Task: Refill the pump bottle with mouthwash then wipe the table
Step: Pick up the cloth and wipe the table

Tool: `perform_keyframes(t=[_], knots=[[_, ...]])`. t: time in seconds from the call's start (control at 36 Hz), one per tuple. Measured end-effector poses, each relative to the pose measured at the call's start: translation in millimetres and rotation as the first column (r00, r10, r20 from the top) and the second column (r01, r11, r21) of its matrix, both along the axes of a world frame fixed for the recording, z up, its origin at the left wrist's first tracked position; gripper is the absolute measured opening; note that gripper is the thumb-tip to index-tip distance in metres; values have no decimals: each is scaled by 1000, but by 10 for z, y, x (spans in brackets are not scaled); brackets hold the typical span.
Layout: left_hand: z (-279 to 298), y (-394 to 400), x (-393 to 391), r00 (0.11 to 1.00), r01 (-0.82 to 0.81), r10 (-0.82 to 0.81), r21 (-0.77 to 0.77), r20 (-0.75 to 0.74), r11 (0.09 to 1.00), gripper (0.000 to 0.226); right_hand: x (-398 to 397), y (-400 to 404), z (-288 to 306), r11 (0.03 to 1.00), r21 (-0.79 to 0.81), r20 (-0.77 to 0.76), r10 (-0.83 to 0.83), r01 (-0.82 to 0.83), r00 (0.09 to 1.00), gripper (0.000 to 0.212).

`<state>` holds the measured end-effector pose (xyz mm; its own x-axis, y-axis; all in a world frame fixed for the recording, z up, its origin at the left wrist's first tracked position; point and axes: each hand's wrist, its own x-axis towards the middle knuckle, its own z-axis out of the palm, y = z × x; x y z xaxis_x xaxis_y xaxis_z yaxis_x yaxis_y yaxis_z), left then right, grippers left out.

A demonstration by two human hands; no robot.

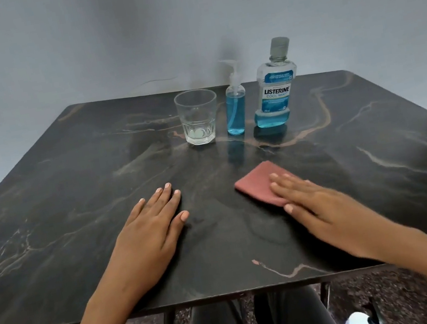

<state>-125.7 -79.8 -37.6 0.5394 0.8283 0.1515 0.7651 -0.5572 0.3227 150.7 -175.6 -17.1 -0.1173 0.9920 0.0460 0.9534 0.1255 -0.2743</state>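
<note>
While flat, right hand (pixel 317 206) presses the cloth (pixel 258 182) beneath it.

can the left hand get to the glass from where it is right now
Probably yes. The left hand lies flat on the table, and the empty glass stands ahead of it with only bare tabletop between them. The pump bottle stands on the glass's far side.
</note>
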Motion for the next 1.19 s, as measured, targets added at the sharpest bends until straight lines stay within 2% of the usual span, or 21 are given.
perform_keyframes(t=[0.11,0.25,0.47,0.53,0.64,0.72,0.78,0.83,0.94,1.03,1.11,1.19], knots=[[-2,0,0,1000,-2,2,6,-5,1000,75,282,188,25,988,-37,5,-149,149,989,52],[11,-17,8,1000,-4,4,-2,-6,1000,74,183,586,40,982,-112,27,-151,153,988,54],[1,-22,4,999,-32,32,44,-22,999,56,-379,1011,43,993,-116,49,11,-5,999,55],[11,-31,-5,998,-41,42,43,-44,998,59,-550,1036,43,991,-108,40,82,-78,996,53],[28,-67,-63,998,-41,42,19,-44,999,83,-778,895,39,958,-76,6,277,-276,961,50],[29,-119,-162,999,-42,42,12,-3,999,92,-688,627,50,910,-31,-81,411,-414,908,47],[28,-148,-205,999,-36,37,-4,36,999,94,-531,464,60,897,-26,-113,435,-441,893,46],[31,-164,-236,993,-45,49,-40,112,998,92,-392,410,54,908,-45,-109,411,-417,905,47],[67,-158,-233,961,-20,40,-77,274,997,96,-299,604,88,962,-45,-20,268,-268,963,48],[48,-153,-251,925,-37,72,-101,372,994,84,-467,869,119,972,-69,-31,224,-226,974,48],[29,-153,-245,920,-54,95,-117,380,992,71,-704,1014,120,954,-92,-48,282,-286,958,47],[22,-147,-244,933,-52,86,-106,348,993,71,-919,995,109,902,-104,-92,411,-419,907,46]])
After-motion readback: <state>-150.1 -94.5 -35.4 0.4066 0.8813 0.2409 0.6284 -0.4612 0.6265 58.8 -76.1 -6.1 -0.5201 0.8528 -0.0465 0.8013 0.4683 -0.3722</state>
